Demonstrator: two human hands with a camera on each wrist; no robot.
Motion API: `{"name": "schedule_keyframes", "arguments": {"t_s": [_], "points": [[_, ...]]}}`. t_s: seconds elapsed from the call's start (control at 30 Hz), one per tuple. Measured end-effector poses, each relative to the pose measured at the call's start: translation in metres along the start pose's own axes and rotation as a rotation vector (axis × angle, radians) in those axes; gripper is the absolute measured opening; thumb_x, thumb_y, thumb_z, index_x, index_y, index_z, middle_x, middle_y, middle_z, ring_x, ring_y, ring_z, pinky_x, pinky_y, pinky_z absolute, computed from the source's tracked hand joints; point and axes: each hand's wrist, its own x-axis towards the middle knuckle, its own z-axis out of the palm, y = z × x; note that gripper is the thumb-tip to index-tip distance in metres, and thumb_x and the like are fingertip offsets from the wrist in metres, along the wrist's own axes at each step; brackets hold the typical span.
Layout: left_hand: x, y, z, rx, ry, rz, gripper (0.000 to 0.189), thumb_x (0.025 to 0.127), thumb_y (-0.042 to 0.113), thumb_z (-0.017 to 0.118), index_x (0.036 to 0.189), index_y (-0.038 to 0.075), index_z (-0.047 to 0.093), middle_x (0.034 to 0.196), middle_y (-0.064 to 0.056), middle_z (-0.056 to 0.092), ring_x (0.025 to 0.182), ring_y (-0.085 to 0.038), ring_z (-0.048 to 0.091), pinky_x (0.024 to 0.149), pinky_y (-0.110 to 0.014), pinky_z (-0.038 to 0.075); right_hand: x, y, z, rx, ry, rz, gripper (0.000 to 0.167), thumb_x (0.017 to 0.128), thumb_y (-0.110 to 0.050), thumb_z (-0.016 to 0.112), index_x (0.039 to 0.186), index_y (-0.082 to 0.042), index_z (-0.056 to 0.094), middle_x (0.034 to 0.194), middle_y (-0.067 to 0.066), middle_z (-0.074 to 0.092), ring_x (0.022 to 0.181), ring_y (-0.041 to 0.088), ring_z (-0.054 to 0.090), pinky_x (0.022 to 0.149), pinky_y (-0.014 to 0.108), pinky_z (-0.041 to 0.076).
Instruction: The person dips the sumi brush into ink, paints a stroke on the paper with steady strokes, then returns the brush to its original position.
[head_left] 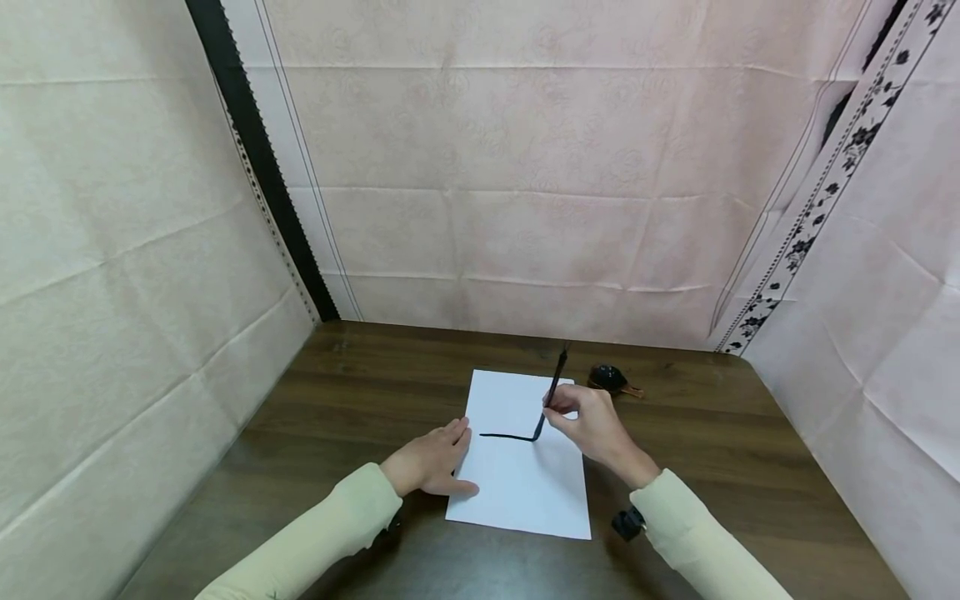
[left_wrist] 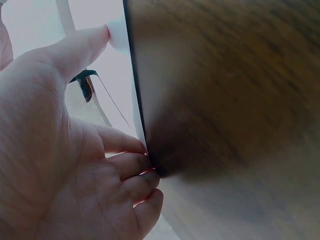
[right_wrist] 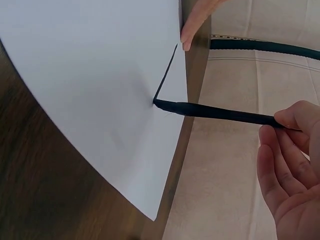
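A white sheet of paper point(head_left: 517, 492) lies on the wooden table, with one thin black line point(head_left: 504, 436) drawn across it. My right hand point(head_left: 596, 425) pinches a dark ink brush point(head_left: 553, 385) by its handle, tilted, and the bristle tip touches the paper at the line's right end. The same brush point(right_wrist: 215, 112) shows in the right wrist view, meeting the end of the stroke. On the paper's left edge rests my left hand point(head_left: 431, 460), fingers spread and extended, thumb on the sheet. The left wrist view shows the left palm point(left_wrist: 75, 165) beside that edge.
Behind the paper on the right sits a small glossy black object point(head_left: 607, 377) with a brown strip-like end. The wooden table point(head_left: 337, 400) is bordered by pale cloth walls point(head_left: 487, 233) at the back and both sides. A black wrist device point(head_left: 628, 523) hangs under the right sleeve.
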Motion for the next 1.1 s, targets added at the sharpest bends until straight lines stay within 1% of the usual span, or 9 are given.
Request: {"name": "schedule_keyframes", "arguments": {"t_s": [0.1, 0.17, 0.33, 0.53, 0.67, 0.8, 0.93, 1.1], "points": [[0.000, 0.000, -0.001, 0.003, 0.003, 0.002, 0.099, 0.094, 0.064, 0.068, 0.165, 0.005, 0.034, 0.177, -0.012, 0.024, 0.165, -0.028, 0.024, 0.133, -0.044, 0.028, -0.001, 0.001, -0.003, -0.025, -0.008, 0.013, 0.015, 0.090, -0.003, 0.083, 0.101, -0.014, 0.080, 0.097, 0.001, 0.081, 0.087, 0.014, 0.078, 0.084, 0.037, 0.066], [-0.001, 0.001, -0.001, 0.006, 0.003, 0.002, 0.099, 0.094, 0.064, 0.067, 0.165, 0.005, 0.034, 0.177, -0.012, 0.024, 0.165, -0.028, 0.024, 0.132, -0.044, 0.029, -0.002, 0.001, -0.005, -0.042, -0.011, 0.021, 0.015, 0.090, -0.005, 0.082, 0.101, -0.014, 0.080, 0.097, 0.001, 0.081, 0.087, 0.013, 0.077, 0.084, 0.039, 0.066], [-0.002, 0.001, -0.002, 0.001, 0.006, 0.005, 0.099, 0.093, 0.064, 0.068, 0.164, 0.004, 0.035, 0.177, -0.012, 0.025, 0.164, -0.028, 0.025, 0.132, -0.043, 0.029, -0.004, 0.003, -0.011, -0.056, -0.011, 0.028, 0.013, 0.091, -0.006, 0.082, 0.101, -0.013, 0.080, 0.095, 0.002, 0.081, 0.086, 0.014, 0.075, 0.078, 0.042, 0.066], [-0.002, 0.001, -0.001, 0.004, 0.006, 0.006, 0.099, 0.093, 0.065, 0.068, 0.164, 0.004, 0.035, 0.177, -0.012, 0.025, 0.164, -0.027, 0.025, 0.132, -0.043, 0.029, -0.005, 0.007, -0.016, -0.058, -0.006, 0.029, 0.013, 0.090, -0.003, 0.082, 0.099, -0.012, 0.079, 0.094, 0.002, 0.080, 0.084, 0.013, 0.073, 0.076, 0.036, 0.066], [-0.001, 0.001, 0.000, 0.003, 0.004, 0.004, 0.099, 0.093, 0.065, 0.067, 0.164, 0.005, 0.035, 0.177, -0.012, 0.025, 0.164, -0.027, 0.025, 0.132, -0.043, 0.029, -0.005, 0.007, -0.020, -0.065, 0.001, 0.027, 0.013, 0.090, -0.004, 0.082, 0.100, -0.011, 0.079, 0.095, 0.003, 0.080, 0.085, 0.013, 0.073, 0.076, 0.036, 0.066], [-0.001, 0.001, 0.000, -0.003, 0.005, 0.003, 0.099, 0.093, 0.065, 0.067, 0.165, 0.005, 0.034, 0.177, -0.012, 0.025, 0.164, -0.027, 0.025, 0.132, -0.044, 0.029, -0.002, 0.005, -0.026, -0.079, 0.030, 0.003, 0.013, 0.090, -0.004, 0.083, 0.100, -0.011, 0.079, 0.094, 0.002, 0.080, 0.084, 0.013, 0.074, 0.075, 0.035, 0.065], [-0.001, 0.001, 0.000, -0.001, 0.007, 0.004, 0.099, 0.093, 0.064, 0.068, 0.164, 0.004, 0.035, 0.176, -0.012, 0.025, 0.164, -0.028, 0.026, 0.132, -0.044, 0.029, 0.002, 0.003, -0.035, -0.077, 0.054, -0.017, 0.013, 0.090, -0.004, 0.082, 0.100, -0.010, 0.078, 0.092, 0.002, 0.080, 0.082, 0.014, 0.075, 0.074, 0.034, 0.065], [-0.002, 0.001, 0.000, 0.003, 0.013, 0.016, 0.099, 0.094, 0.064, 0.068, 0.164, 0.002, 0.035, 0.176, -0.014, 0.026, 0.164, -0.028, 0.026, 0.132, -0.043, 0.030, 0.007, 0.004, -0.050, -0.061, 0.073, -0.020, 0.012, 0.091, -0.005, 0.082, 0.100, -0.011, 0.078, 0.092, 0.000, 0.080, 0.082, 0.012, 0.076, 0.076, 0.034, 0.065]]}}
